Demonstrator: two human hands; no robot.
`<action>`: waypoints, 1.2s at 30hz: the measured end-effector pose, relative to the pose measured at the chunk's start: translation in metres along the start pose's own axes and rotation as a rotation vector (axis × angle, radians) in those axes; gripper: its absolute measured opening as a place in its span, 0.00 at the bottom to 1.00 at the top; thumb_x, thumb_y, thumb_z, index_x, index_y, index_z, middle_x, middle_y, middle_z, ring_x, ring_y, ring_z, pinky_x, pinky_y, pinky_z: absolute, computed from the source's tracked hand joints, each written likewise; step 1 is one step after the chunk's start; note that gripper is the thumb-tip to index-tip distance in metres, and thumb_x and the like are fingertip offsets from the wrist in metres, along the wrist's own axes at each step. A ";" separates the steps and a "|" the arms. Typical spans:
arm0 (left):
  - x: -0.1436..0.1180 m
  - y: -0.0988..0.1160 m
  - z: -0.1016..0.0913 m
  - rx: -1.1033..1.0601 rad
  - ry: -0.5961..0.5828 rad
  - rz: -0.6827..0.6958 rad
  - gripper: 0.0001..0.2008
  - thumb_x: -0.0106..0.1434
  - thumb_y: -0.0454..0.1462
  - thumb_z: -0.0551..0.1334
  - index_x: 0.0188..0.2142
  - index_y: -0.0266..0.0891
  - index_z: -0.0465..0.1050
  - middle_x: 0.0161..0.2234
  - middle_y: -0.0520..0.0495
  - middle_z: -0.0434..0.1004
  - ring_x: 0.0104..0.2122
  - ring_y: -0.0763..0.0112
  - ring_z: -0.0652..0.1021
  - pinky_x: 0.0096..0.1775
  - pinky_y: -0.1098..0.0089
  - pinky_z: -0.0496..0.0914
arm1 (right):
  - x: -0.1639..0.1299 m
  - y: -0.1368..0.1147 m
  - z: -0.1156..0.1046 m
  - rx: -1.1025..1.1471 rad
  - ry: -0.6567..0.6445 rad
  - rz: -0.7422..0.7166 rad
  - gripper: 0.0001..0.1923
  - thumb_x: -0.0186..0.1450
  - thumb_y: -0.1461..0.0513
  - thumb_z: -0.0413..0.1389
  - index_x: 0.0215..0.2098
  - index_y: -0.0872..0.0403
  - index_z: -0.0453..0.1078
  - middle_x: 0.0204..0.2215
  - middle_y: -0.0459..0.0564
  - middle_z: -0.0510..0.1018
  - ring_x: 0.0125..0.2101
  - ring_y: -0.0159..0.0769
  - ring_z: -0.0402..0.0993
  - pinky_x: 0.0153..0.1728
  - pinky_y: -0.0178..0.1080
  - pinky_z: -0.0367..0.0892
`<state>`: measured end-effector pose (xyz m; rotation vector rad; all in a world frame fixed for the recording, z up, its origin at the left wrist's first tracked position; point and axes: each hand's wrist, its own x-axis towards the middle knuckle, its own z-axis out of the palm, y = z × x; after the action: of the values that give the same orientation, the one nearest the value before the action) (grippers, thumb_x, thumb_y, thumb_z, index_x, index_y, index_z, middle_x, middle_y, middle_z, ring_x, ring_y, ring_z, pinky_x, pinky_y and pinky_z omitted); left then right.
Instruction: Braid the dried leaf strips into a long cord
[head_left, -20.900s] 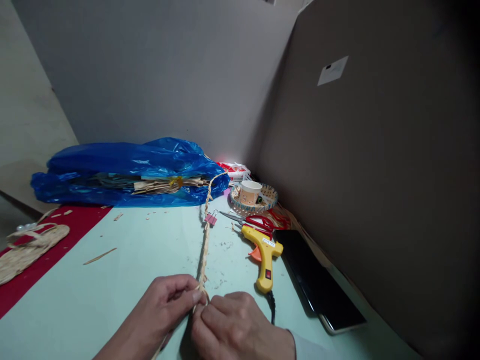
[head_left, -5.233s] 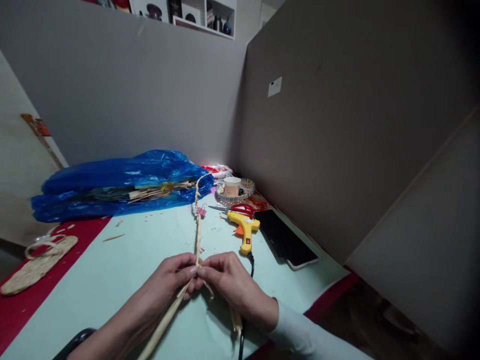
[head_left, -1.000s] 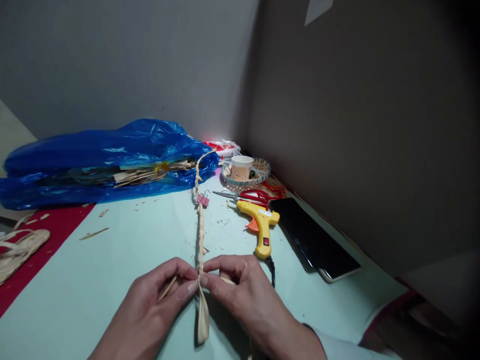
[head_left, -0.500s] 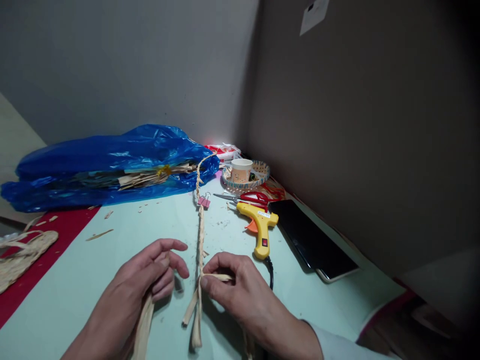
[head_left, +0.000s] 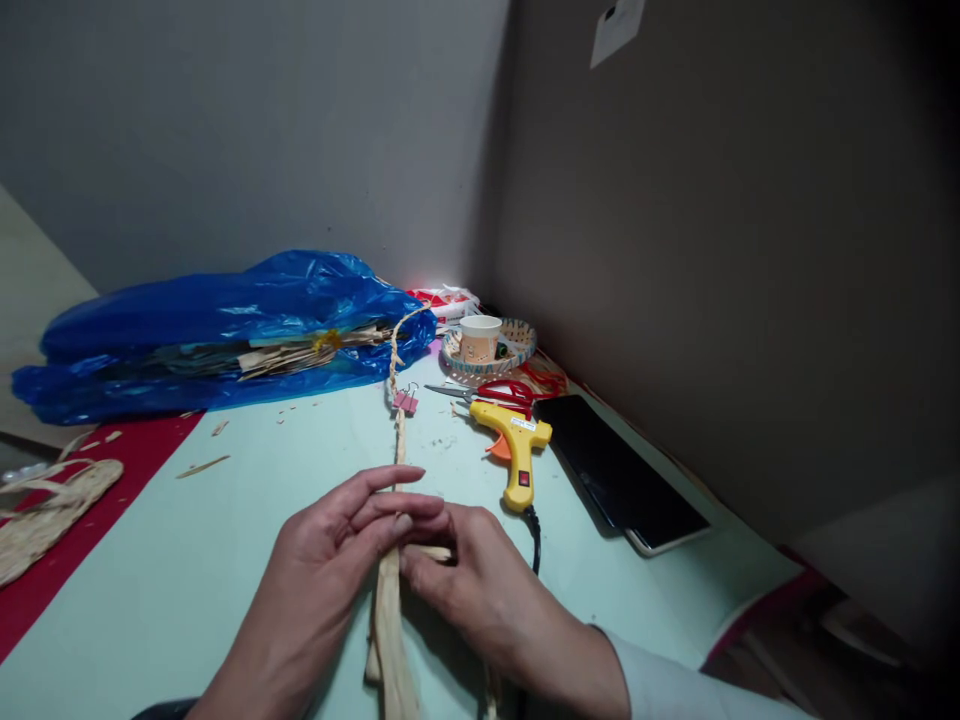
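A pale plaited braid [head_left: 400, 438] of dried plant fibre runs away from me, gripped by a pink binder clip [head_left: 406, 401]. At its near end my right hand [head_left: 480, 565] pinches the braid and a short strand that sticks out to the right. My left hand [head_left: 341, 545] has come up against the right one, thumb and fingers closed on the top of a long, wide fibre strip [head_left: 394, 640]. This strip hangs toward me over the braid's loose ends and hides most of them. The fingertips of both hands overlap, so the exact join is hidden.
Right of the braid lie a yellow glue gun [head_left: 517, 450], red-handled scissors [head_left: 499, 395] and a black tablet [head_left: 615, 470]. Behind them a paper cup [head_left: 480, 340] stands in a woven tray [head_left: 523, 345]. A blue plastic bag [head_left: 187, 310] holds fibre; a woven sole [head_left: 56, 520] lies left.
My left hand has moved right with the fibre strip, from beside the braid onto its near end, meeting my right hand. My right hand keeps its pinch in nearly the same place.
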<state>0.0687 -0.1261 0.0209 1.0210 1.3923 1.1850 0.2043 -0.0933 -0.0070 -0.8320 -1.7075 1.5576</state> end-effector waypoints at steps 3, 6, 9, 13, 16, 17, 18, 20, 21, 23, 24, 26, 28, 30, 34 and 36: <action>0.002 -0.003 0.005 0.044 0.063 0.051 0.12 0.60 0.37 0.65 0.44 0.44 0.73 0.36 0.51 0.86 0.38 0.67 0.83 0.42 0.74 0.74 | 0.002 -0.002 0.000 0.145 -0.046 0.044 0.20 0.57 0.71 0.49 0.43 0.56 0.76 0.30 0.47 0.79 0.27 0.31 0.72 0.32 0.32 0.66; -0.003 -0.005 0.015 0.107 0.141 0.089 0.13 0.59 0.37 0.65 0.45 0.45 0.73 0.35 0.52 0.86 0.39 0.67 0.83 0.43 0.74 0.74 | 0.002 -0.005 0.000 0.265 -0.083 0.091 0.21 0.55 0.72 0.48 0.43 0.58 0.76 0.26 0.46 0.78 0.21 0.29 0.69 0.30 0.33 0.67; -0.011 -0.008 0.023 0.117 0.205 0.043 0.14 0.58 0.37 0.65 0.45 0.48 0.74 0.37 0.52 0.85 0.39 0.65 0.82 0.36 0.74 0.76 | 0.001 -0.008 -0.002 0.314 -0.069 0.079 0.19 0.54 0.73 0.48 0.38 0.60 0.76 0.25 0.46 0.77 0.24 0.29 0.70 0.33 0.33 0.67; -0.015 -0.011 0.029 0.052 0.238 0.061 0.15 0.58 0.39 0.65 0.46 0.51 0.75 0.45 0.52 0.83 0.47 0.62 0.80 0.40 0.73 0.75 | -0.001 -0.007 -0.004 0.305 -0.045 0.116 0.12 0.56 0.72 0.50 0.31 0.60 0.74 0.23 0.45 0.74 0.27 0.29 0.69 0.30 0.30 0.63; -0.011 -0.013 0.030 -0.027 0.257 0.094 0.18 0.58 0.37 0.66 0.48 0.53 0.74 0.53 0.54 0.77 0.56 0.64 0.72 0.48 0.73 0.72 | -0.001 -0.004 -0.003 0.380 -0.073 0.149 0.10 0.55 0.71 0.50 0.30 0.60 0.73 0.21 0.45 0.73 0.25 0.28 0.69 0.30 0.31 0.64; -0.010 -0.014 0.029 -0.064 0.259 0.094 0.20 0.57 0.37 0.66 0.50 0.54 0.73 0.56 0.55 0.75 0.58 0.64 0.70 0.49 0.73 0.72 | -0.001 -0.004 -0.003 0.405 -0.085 0.154 0.09 0.55 0.71 0.51 0.30 0.60 0.73 0.21 0.45 0.73 0.24 0.28 0.69 0.31 0.31 0.65; -0.008 -0.015 0.028 -0.097 0.260 0.099 0.21 0.57 0.37 0.66 0.51 0.54 0.71 0.58 0.55 0.73 0.59 0.65 0.69 0.50 0.74 0.71 | -0.001 -0.004 -0.002 0.428 -0.096 0.162 0.09 0.55 0.71 0.51 0.30 0.60 0.73 0.21 0.45 0.73 0.24 0.28 0.70 0.31 0.31 0.65; -0.004 -0.018 0.024 -0.156 0.257 0.130 0.24 0.56 0.37 0.67 0.52 0.53 0.69 0.60 0.55 0.69 0.61 0.65 0.66 0.54 0.73 0.69 | 0.000 -0.005 -0.001 0.455 -0.107 0.191 0.06 0.54 0.70 0.54 0.30 0.60 0.72 0.21 0.45 0.74 0.24 0.29 0.71 0.33 0.32 0.65; -0.003 -0.020 0.021 -0.183 0.251 0.148 0.26 0.55 0.37 0.68 0.53 0.52 0.68 0.60 0.53 0.69 0.61 0.65 0.66 0.56 0.72 0.67 | 0.000 -0.006 -0.001 0.460 -0.107 0.211 0.05 0.54 0.69 0.56 0.30 0.60 0.72 0.20 0.45 0.74 0.25 0.30 0.72 0.34 0.33 0.66; 0.000 -0.022 0.016 -0.226 0.226 0.145 0.27 0.52 0.37 0.70 0.52 0.48 0.68 0.60 0.49 0.69 0.61 0.61 0.65 0.58 0.68 0.65 | 0.000 -0.006 -0.001 0.468 -0.105 0.244 0.05 0.54 0.66 0.59 0.31 0.60 0.72 0.19 0.45 0.74 0.26 0.31 0.73 0.36 0.35 0.66; 0.001 -0.022 0.014 -0.236 0.209 0.124 0.28 0.51 0.37 0.71 0.52 0.46 0.69 0.60 0.47 0.69 0.62 0.59 0.65 0.58 0.66 0.66 | 0.000 -0.006 -0.001 0.464 -0.102 0.249 0.06 0.55 0.65 0.59 0.31 0.60 0.72 0.19 0.45 0.74 0.26 0.32 0.73 0.37 0.36 0.66; 0.002 -0.020 0.011 -0.243 0.187 0.070 0.28 0.49 0.37 0.72 0.50 0.43 0.70 0.59 0.44 0.71 0.61 0.55 0.65 0.57 0.64 0.68 | 0.000 -0.004 -0.001 0.441 -0.098 0.238 0.07 0.56 0.63 0.59 0.32 0.60 0.72 0.19 0.46 0.74 0.24 0.32 0.72 0.37 0.38 0.66; 0.001 -0.017 0.012 -0.256 0.180 0.041 0.27 0.50 0.36 0.72 0.50 0.43 0.70 0.58 0.45 0.72 0.61 0.55 0.65 0.55 0.66 0.69 | 0.001 -0.002 0.000 0.410 -0.098 0.217 0.07 0.57 0.63 0.58 0.31 0.60 0.73 0.18 0.46 0.73 0.24 0.31 0.71 0.36 0.37 0.66; 0.001 -0.015 0.014 -0.275 0.182 0.037 0.26 0.51 0.36 0.71 0.49 0.45 0.70 0.58 0.48 0.72 0.61 0.59 0.67 0.54 0.70 0.70 | 0.001 -0.001 0.000 0.372 -0.087 0.206 0.07 0.58 0.63 0.57 0.31 0.60 0.73 0.18 0.45 0.72 0.23 0.30 0.70 0.33 0.34 0.65; 0.001 -0.015 0.009 -0.196 0.229 0.015 0.25 0.51 0.36 0.71 0.49 0.45 0.70 0.58 0.49 0.71 0.56 0.65 0.72 0.49 0.77 0.70 | 0.000 -0.006 0.001 0.242 -0.023 0.242 0.04 0.57 0.65 0.56 0.29 0.59 0.71 0.17 0.43 0.70 0.20 0.28 0.66 0.27 0.31 0.61; 0.001 -0.016 0.001 -0.088 0.244 -0.026 0.22 0.52 0.38 0.71 0.46 0.44 0.71 0.50 0.49 0.77 0.47 0.66 0.78 0.43 0.76 0.72 | -0.002 -0.008 0.002 0.161 0.016 0.260 0.02 0.56 0.66 0.55 0.27 0.58 0.69 0.18 0.43 0.70 0.21 0.27 0.65 0.25 0.30 0.59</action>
<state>0.0692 -0.1273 0.0045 0.8146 1.5215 1.3739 0.2039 -0.0962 0.0013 -1.0103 -1.4848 1.8278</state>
